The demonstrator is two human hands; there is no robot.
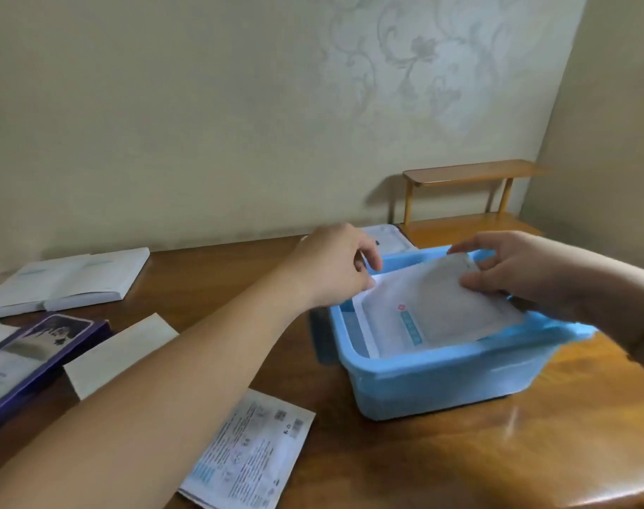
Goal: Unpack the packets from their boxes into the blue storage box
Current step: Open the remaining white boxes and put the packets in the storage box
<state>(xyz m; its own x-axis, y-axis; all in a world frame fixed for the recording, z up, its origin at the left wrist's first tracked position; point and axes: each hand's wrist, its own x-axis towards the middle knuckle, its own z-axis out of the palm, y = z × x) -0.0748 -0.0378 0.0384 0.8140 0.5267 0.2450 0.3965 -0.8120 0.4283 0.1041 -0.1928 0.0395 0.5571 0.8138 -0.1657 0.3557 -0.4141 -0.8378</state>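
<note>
A brown wooden table point(441, 457) is seen bearing a blue storage box point(434, 376) at right, white boxes point(67, 279) far left, a purple box point(30, 356) at left and a printed packet point(254, 450) near.

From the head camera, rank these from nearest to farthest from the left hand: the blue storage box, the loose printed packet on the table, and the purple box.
1. blue storage box, right beside the left hand.
2. printed packet, flat at the table's front, under the forearm.
3. purple box, at the far left edge.
</note>
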